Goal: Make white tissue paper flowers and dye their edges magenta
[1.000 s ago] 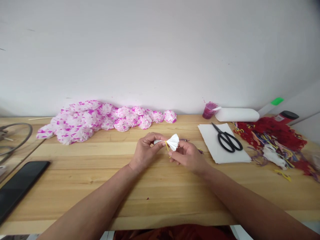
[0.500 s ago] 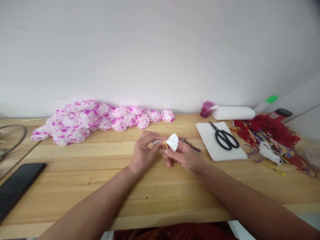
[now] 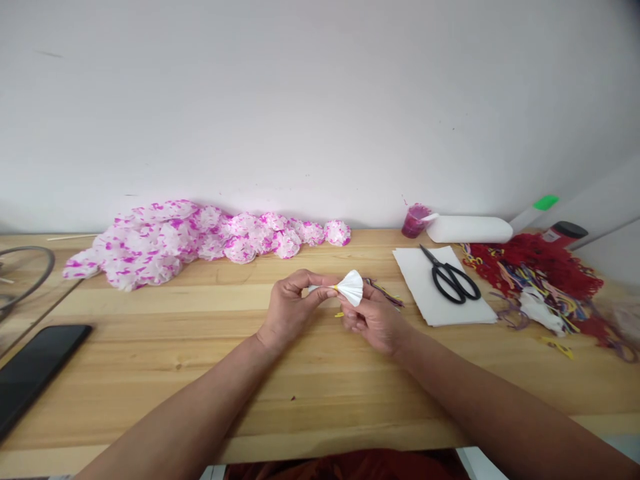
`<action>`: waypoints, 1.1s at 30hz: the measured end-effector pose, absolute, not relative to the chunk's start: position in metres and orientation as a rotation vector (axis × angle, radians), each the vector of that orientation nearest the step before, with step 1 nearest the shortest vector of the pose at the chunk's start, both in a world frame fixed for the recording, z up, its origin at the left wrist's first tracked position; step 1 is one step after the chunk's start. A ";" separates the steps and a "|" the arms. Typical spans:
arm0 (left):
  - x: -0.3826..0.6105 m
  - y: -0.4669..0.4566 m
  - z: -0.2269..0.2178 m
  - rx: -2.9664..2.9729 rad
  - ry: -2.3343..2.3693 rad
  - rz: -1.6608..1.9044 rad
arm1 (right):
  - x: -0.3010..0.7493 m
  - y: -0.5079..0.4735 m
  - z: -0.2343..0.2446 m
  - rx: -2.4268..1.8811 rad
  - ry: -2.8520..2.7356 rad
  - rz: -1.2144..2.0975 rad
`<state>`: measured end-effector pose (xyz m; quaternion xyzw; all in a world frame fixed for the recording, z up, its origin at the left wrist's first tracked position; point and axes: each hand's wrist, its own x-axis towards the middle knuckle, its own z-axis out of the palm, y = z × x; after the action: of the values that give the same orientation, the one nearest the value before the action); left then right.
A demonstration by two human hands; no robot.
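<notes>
A white pleated paper [image 3: 351, 288] is gathered at its middle by a yellow yarn [image 3: 336, 287] and fans out to the right. My left hand [image 3: 291, 303] pinches it at the tied middle between thumb and fingers, with its left end partly hidden behind them. Against the fanned end, my right hand [image 3: 376, 317] is closed, the thumb below the fan and the index finger behind it. A loose yellow yarn end [image 3: 339, 315] shows beside the curled right fingers; whether they grip it is unclear.
Pink-tipped white paper flowers [image 3: 150, 247] line the wall. On the right, black scissors [image 3: 453, 280] lie on white paper sheets [image 3: 420, 293], near a cup of purple liquid [image 3: 416, 220], a white roll [image 3: 470, 229] and tangled yarn [image 3: 540, 267]. A phone [image 3: 37, 367] lies left.
Both hands have shifted slightly right with the pleated paper. The yarn around its middle looks narrower, and my right thumb has moved away from the tie, under the fan.
</notes>
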<state>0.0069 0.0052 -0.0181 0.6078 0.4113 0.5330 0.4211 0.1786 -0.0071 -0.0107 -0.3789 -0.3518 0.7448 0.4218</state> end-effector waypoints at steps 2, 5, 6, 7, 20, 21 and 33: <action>0.007 0.005 -0.017 1.553 1.030 1.361 | 0.179 -0.007 -0.011 -0.937 -0.850 1.893; 0.007 0.003 -0.015 1.564 1.039 1.373 | 0.182 -0.006 -0.012 -0.898 -0.832 1.945; 0.008 0.003 -0.015 1.561 1.044 1.374 | 0.182 -0.005 -0.012 -0.885 -0.832 1.954; 0.008 0.002 -0.015 1.557 1.048 1.376 | 0.183 -0.005 -0.013 -0.879 -0.832 1.956; 0.003 0.003 0.000 2.346 0.937 1.542 | 0.189 0.000 -0.015 -0.983 -0.917 1.788; 0.002 0.002 0.001 2.387 0.958 1.556 | 0.190 0.001 -0.015 -0.983 -0.917 1.788; 0.005 -0.003 -0.005 1.984 0.992 1.667 | 0.205 0.009 -0.016 -0.970 -0.870 1.917</action>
<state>0.0052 -0.0027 -0.0050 0.7030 0.3516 0.5907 0.1823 0.2049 0.0088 -0.0164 -0.3835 -0.3440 0.7579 0.4003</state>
